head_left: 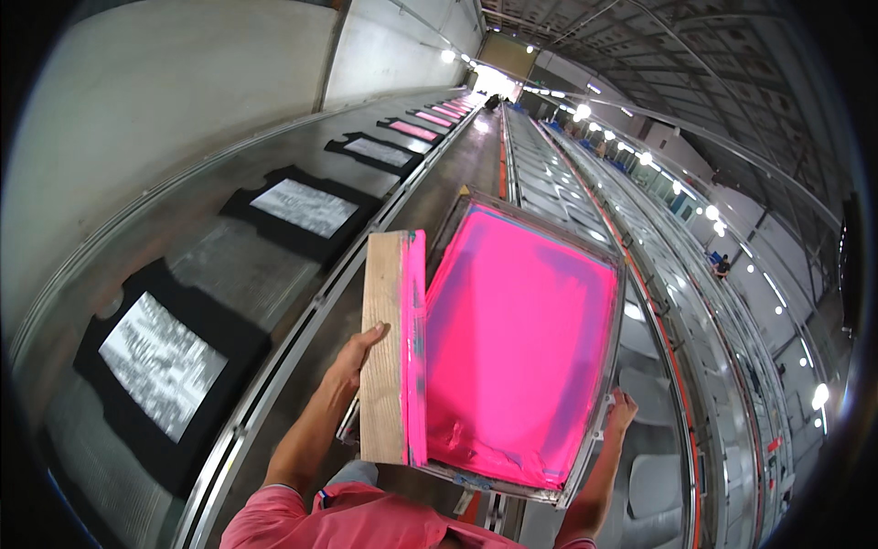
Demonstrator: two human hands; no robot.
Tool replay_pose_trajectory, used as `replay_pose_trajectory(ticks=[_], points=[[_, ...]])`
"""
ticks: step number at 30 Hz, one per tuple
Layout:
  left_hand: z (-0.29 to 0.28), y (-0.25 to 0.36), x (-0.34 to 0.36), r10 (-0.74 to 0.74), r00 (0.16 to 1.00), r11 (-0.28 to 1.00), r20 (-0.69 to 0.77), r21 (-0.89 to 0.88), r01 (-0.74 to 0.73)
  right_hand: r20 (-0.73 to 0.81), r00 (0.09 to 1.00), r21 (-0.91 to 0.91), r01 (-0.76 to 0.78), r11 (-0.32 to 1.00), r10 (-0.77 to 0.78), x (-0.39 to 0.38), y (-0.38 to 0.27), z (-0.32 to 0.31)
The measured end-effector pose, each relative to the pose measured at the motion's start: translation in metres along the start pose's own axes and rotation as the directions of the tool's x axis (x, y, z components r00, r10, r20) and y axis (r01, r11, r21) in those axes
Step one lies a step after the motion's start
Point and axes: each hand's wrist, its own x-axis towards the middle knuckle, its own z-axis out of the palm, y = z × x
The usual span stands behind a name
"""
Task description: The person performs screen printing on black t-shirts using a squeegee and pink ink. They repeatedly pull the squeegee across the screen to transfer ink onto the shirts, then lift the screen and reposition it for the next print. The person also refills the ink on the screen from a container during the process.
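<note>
My left hand [359, 349] is closed on a squeegee [384, 403], a broad bare-wood handle with a pink-coated blade side, upright along the screen's left side. My right hand [623, 411] is closed on the right edge of a screen-printing frame [593, 448], beside a small metal fitting. Bright pink ink [521, 320] covers most of the frame's mesh, with thicker smears near the lower edge. The frame is held in front of me over the aisle. My left fingers are largely hidden behind the wood.
Along the left runs a long print table [229, 274] bearing black shirt pieces [297, 209] with white printed panels; farther ones show pink. To the right, a rail [681, 366] edges rows of grey pallets [656, 483]. Another person [722, 266] is far off at right.
</note>
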Motion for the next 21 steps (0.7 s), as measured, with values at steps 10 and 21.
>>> replay_pose_trajectory(ticks=[10,21], points=[[0.031,0.029,0.376,-0.153,0.969,0.979,0.193,-0.102,0.175,-0.225,0.974,-0.085,0.002,0.996,-0.021,0.223,0.051,0.118],[0.016,0.123,0.721,-0.080,0.986,0.994,0.144,-0.059,0.089,-0.130,0.989,-0.182,0.049,0.982,-0.074,0.554,0.106,0.416]])
